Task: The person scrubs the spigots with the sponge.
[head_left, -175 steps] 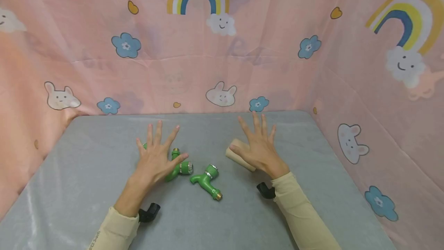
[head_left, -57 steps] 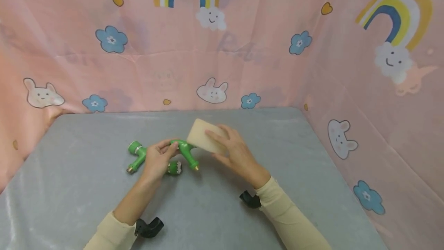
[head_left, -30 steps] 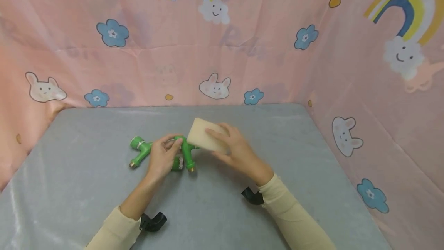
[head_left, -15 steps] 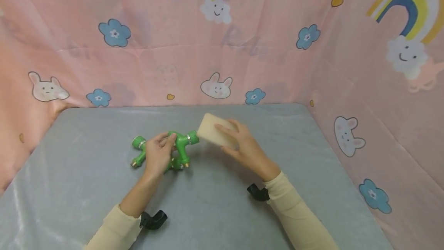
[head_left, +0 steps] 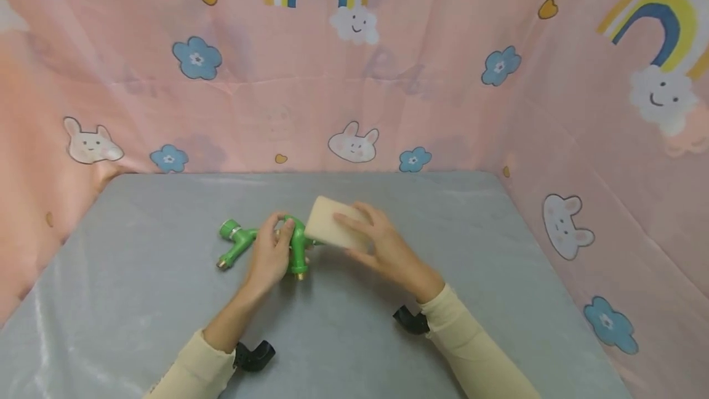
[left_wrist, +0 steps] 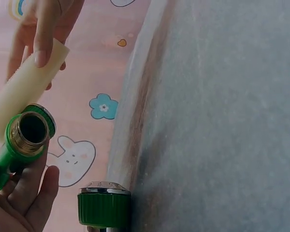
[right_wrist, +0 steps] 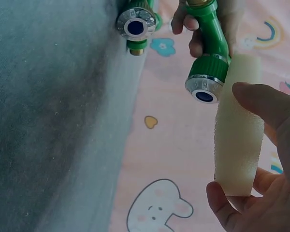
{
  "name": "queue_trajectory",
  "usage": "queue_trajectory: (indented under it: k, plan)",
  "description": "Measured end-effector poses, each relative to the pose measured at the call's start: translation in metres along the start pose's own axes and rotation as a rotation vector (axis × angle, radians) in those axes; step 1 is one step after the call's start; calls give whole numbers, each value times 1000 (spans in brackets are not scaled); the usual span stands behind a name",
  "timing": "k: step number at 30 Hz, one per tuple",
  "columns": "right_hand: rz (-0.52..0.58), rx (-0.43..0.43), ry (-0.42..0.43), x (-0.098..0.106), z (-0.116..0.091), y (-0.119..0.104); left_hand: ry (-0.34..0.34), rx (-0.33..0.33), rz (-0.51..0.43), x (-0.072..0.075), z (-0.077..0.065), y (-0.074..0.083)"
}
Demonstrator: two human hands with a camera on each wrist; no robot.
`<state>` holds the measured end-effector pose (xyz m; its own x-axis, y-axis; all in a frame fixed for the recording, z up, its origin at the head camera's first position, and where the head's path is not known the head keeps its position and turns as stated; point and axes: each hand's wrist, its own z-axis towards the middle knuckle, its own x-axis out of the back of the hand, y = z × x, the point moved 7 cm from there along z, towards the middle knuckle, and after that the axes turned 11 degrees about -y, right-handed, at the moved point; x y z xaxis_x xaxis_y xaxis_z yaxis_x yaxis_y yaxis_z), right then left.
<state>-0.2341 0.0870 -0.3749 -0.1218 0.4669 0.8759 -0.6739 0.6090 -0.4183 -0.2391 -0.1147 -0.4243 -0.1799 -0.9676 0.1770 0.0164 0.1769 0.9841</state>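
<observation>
My left hand (head_left: 271, 251) grips a green tap (head_left: 298, 250) with a brass threaded end, raised off the table. In my right hand (head_left: 388, 251) is a cream sponge (head_left: 335, 223), held between thumb and fingers. In the right wrist view, the sponge (right_wrist: 239, 125) lies against the held tap (right_wrist: 210, 58) beside its ribbed green knob. From the left wrist, the tap's threaded opening (left_wrist: 31, 133) faces the camera. A second green tap (head_left: 238, 244) lies on the table left of my left hand. Behind the held tap is a third one, mostly hidden in the head view.
The grey-covered table (head_left: 354, 343) meets a pink printed curtain (head_left: 421, 97) at the back and sides. A black curved wrist mount (head_left: 255, 356) sits at the left cuff, another (head_left: 411, 320) at the right cuff.
Hands that were spread and holding nothing now hold a tap and the sponge, both lifted off the table. Since half a second ago, the tap has turned and the sponge has moved over its knob.
</observation>
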Motion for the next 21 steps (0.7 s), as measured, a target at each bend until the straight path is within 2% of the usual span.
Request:
queue_trajectory:
  k: [8, 15, 18, 21]
  plan:
    - [-29, -25, 32, 0, 0, 5, -110, -20, -79, -8, 4, -2]
    - [-17, -77, 37, 1, -4, 15, -197, -43, -78, -18, 2, -1]
    - [-16, -78, 39, 1, -3, 17, -213, -50, -79, -17, 2, 0]
    - [-15, -78, 37, 1, -2, 20, -188, -24, -68, -13, 4, 0]
